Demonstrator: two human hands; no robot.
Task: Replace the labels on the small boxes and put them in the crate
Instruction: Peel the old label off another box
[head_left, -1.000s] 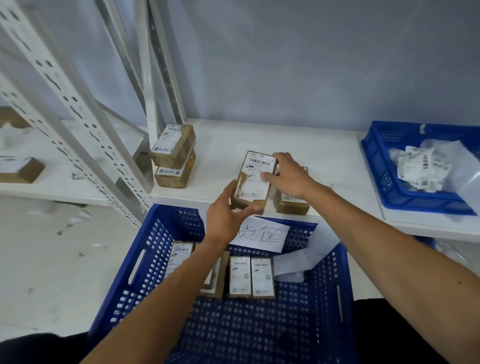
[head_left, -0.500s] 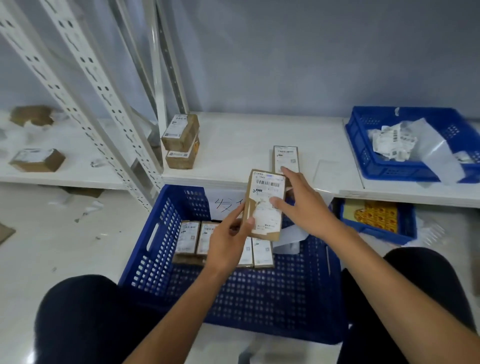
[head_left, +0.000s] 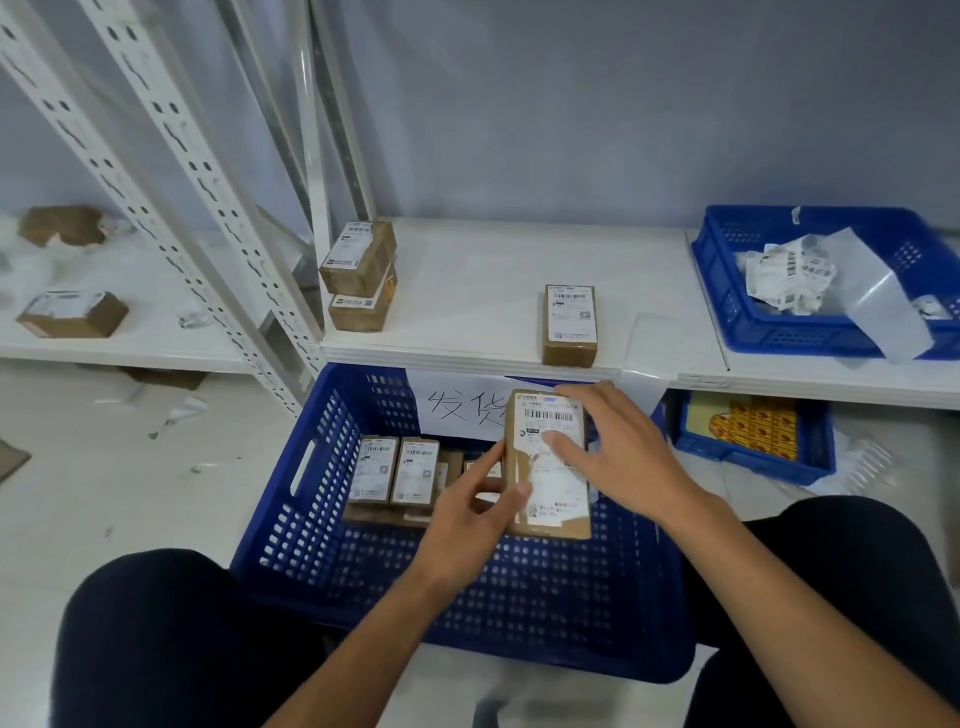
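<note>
The left hand (head_left: 467, 525) and right hand (head_left: 623, 457) grip a brown cardboard box (head_left: 558, 499), its white barcode label torn. The blue plastic crate (head_left: 311, 467) carries a paper sign (head_left: 452, 405) reading 发货.

**Both hands on one small box**

My left forearm runs from 7 o'clock toward 1 o'clock. My left hand (head_left: 475, 525) pinches the small box (head_left: 553, 506) at its 9 o'clock edge, thumb on the front face and index finger along the side. My right forearm runs from 4 o'clock toward 10 o'clock. My right hand (head_left: 628, 457) grips the box's 3 o'clock side, thumb flat on the face, fingers curled over the top corner.
</note>
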